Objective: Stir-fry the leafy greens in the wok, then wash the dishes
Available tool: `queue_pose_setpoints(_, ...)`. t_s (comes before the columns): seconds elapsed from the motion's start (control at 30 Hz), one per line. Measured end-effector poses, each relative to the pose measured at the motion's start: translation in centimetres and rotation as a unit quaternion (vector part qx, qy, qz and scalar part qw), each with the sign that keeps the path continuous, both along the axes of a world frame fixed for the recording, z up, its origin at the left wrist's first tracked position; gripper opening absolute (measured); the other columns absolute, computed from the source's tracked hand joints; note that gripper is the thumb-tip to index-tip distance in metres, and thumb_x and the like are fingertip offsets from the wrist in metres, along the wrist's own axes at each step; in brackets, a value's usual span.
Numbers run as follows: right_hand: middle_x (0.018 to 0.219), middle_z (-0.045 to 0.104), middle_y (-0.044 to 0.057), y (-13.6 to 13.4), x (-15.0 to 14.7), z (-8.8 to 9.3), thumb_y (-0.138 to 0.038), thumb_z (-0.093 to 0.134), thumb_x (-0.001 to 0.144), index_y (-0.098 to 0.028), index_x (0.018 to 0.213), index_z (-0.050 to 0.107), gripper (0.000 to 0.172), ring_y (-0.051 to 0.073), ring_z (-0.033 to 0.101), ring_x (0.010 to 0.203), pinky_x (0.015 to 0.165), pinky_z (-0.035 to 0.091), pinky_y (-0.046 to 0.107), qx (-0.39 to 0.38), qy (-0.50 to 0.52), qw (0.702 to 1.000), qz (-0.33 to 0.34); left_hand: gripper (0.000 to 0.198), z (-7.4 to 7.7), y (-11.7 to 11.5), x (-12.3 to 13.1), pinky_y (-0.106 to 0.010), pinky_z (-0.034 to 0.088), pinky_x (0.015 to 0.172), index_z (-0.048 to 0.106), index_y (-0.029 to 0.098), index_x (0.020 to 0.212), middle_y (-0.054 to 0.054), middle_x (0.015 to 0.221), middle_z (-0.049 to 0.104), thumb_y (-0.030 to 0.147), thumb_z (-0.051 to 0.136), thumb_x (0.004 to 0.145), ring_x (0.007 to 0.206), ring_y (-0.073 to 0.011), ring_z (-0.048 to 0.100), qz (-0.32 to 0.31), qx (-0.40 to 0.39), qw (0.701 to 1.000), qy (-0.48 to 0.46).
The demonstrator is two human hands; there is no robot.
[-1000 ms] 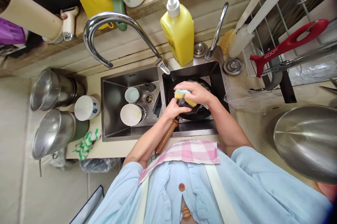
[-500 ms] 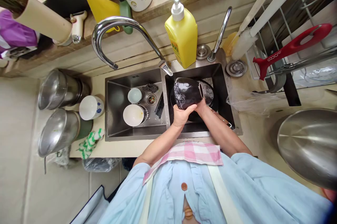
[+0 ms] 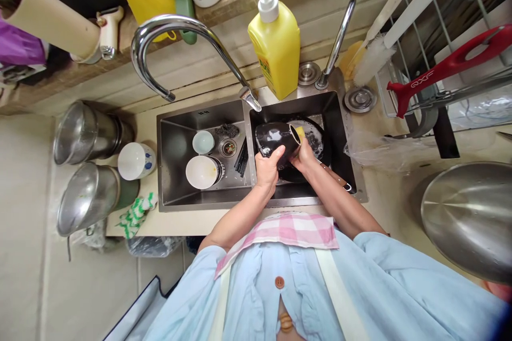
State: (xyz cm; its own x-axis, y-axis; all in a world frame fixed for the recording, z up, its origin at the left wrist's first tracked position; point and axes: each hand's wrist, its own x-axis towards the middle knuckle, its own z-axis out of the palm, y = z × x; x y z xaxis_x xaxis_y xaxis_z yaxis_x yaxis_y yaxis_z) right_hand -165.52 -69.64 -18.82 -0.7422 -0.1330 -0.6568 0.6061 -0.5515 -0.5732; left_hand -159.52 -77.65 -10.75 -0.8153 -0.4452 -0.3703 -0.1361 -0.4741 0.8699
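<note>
A glossy black bowl (image 3: 272,137), wet and tipped on its side, hangs over the right sink basin (image 3: 266,190) with its pale rim facing right. My left hand (image 3: 269,167) grips it from below, the thumb lying across its side. At the bowl's mouth, my right hand (image 3: 304,155) is closed on a yellow sponge (image 3: 300,132), of which only a corner shows. Beneath both hands lies a dark pan (image 3: 314,141) with suds in it. Its wooden handle (image 3: 335,176) points toward the front right.
In the left basin (image 3: 176,186) are a white bowl (image 3: 201,172), a small pale bowl (image 3: 204,142), a dark scrubber (image 3: 227,130) and black chopsticks (image 3: 241,158). Behind stand the faucet (image 3: 188,21) and a yellow soap bottle (image 3: 277,47). A large metal bowl (image 3: 468,218) is at right.
The black bowl has moved a little left and down and shows less foam. My right hand has shifted at its rim, and the yellow sponge has come into sight. The camera view has shifted slightly.
</note>
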Motion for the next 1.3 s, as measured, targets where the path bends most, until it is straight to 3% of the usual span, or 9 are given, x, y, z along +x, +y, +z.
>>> queue_pose_setpoints(0.1,0.061,0.053,-0.003,-0.7,2.2,1.5,-0.064,0.052,0.089,-0.023,0.077,0.049,0.043,0.014,0.052,0.056,0.052,0.047,0.026,0.079,-0.004,0.997,0.027,0.040,-1.0,-0.3,-0.4,-0.036,0.058,0.090,0.077,0.015,0.093,-0.006,0.092,0.078,0.037,0.089,0.061,0.086,-0.0211,0.073,0.019,-0.055,0.998,0.002)
queue_pose_setpoints(0.2,0.071,0.057,-0.001,-0.5,4.4,2.7,-0.061,0.051,0.090,-0.023,0.083,0.051,0.039,0.014,0.054,0.063,0.059,0.050,0.028,0.206,0.091,0.970,0.088,0.041,-1.5,-1.5,-0.9,-0.037,0.060,0.086,0.076,0.015,0.090,-0.007,0.091,0.078,0.041,0.089,0.061,0.085,-0.0218,0.073,0.008,-0.086,0.996,-0.012)
queue_pose_setpoints(0.37,0.097,0.062,0.008,1.8,3.6,3.3,-0.046,0.048,0.091,-0.021,0.099,0.061,0.030,0.023,0.059,0.092,0.090,0.051,0.041,0.407,0.298,0.847,0.167,0.041,-1.5,-3.2,-1.1,-0.037,0.059,0.083,0.076,0.015,0.086,-0.008,0.088,0.077,0.041,0.091,0.058,0.083,-0.0229,0.073,-0.042,-0.113,0.993,-0.002)
queue_pose_setpoints(0.47,0.106,0.060,0.011,3.4,1.3,2.2,-0.040,0.041,0.092,-0.019,0.107,0.061,0.033,0.025,0.056,0.102,0.098,0.046,0.045,0.484,0.375,0.776,0.152,0.041,-1.4,-2.8,-0.5,-0.038,0.059,0.080,0.077,0.015,0.087,-0.007,0.086,0.077,0.039,0.092,0.056,0.079,-0.0233,0.072,-0.082,-0.068,0.994,-0.005)
queue_pose_setpoints(0.6,0.091,0.058,0.011,5.1,-0.1,-1.1,-0.038,0.040,0.085,-0.019,0.094,0.064,0.031,0.027,0.054,0.092,0.091,0.046,0.046,0.549,0.423,0.687,0.221,0.040,-0.7,-3.4,0.5,-0.036,0.059,0.077,0.077,0.015,0.086,-0.005,0.086,0.077,0.039,0.091,0.057,0.077,-0.0215,0.070,-0.072,-0.019,0.997,0.020)
queue_pose_setpoints(0.8,0.084,0.058,0.015,7.1,-1.7,-4.6,-0.045,0.038,0.079,-0.011,0.105,0.070,0.054,0.032,0.056,0.088,0.084,0.047,0.049,0.627,0.378,0.627,0.264,0.031,2.4,-10.9,5.5,-0.030,0.052,0.068,0.072,0.016,0.068,-0.001,0.067,0.068,0.038,0.090,0.058,0.067,-0.0192,0.064,-0.044,-0.229,0.972,0.009)
queue_pose_setpoints(1.0,0.088,0.062,0.020,7.5,-2.4,-3.2,-0.049,0.037,0.079,-0.012,0.106,0.074,0.058,0.040,0.060,0.097,0.086,0.047,0.051,0.650,0.381,0.583,0.304,0.032,1.5,-21.2,14.4,-0.031,0.048,0.070,0.056,0.021,0.050,0.001,0.052,0.053,0.033,0.080,0.067,0.061,-0.0190,0.058,0.039,-0.476,0.865,-0.152)
queue_pose_setpoints(1.17,0.086,0.063,0.018,8.7,-2.1,-3.5,-0.051,0.041,0.078,-0.012,0.117,0.073,0.064,0.042,0.061,0.096,0.084,0.048,0.054,0.664,0.358,0.574,0.318,0.010,-1.4,-28.7,21.4,-0.039,0.045,0.095,0.072,0.017,0.078,-0.014,0.091,0.072,0.024,0.066,0.081,0.101,-0.0331,0.066,-0.018,-0.537,0.728,-0.426)
queue_pose_setpoints(1.3,0.087,0.065,0.018,9.6,-1.8,-3.7,-0.051,0.044,0.077,-0.015,0.124,0.072,0.065,0.043,0.062,0.097,0.081,0.049,0.055,0.669,0.342,0.574,0.324,0.026,-2.7,-32.4,24.6,-0.040,0.045,0.098,0.073,0.012,0.105,-0.018,0.112,0.071,0.023,0.057,0.087,0.115,-0.0373,0.061,-0.036,-0.531,0.653,-0.539)
